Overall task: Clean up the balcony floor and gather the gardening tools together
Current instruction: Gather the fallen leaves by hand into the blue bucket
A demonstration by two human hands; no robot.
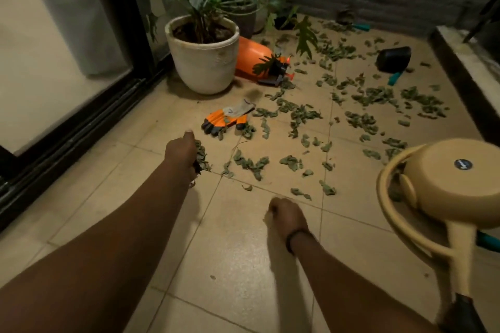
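Right hand (pixel 286 217) curled, contents hidden — left hand (pixel 181 153) clutches leaves (pixel 201 157).

The left hand (pixel 180 153) gripped a bunch of dry leaves (pixel 201 155) above the tiled floor (pixel 232 265). The right hand (pixel 288 215), nearer, was curled low over the tiles; whether it held anything could not be told. More scattered leaves (pixel 303 116) lay farther off, beside orange gloves (pixel 226 120), an orange sprayer (pixel 257 58) lying by a white plant pot (pixel 203 62), and a toppled black pot (pixel 393 59). A yellow watering can (pixel 446 192) lay near right.
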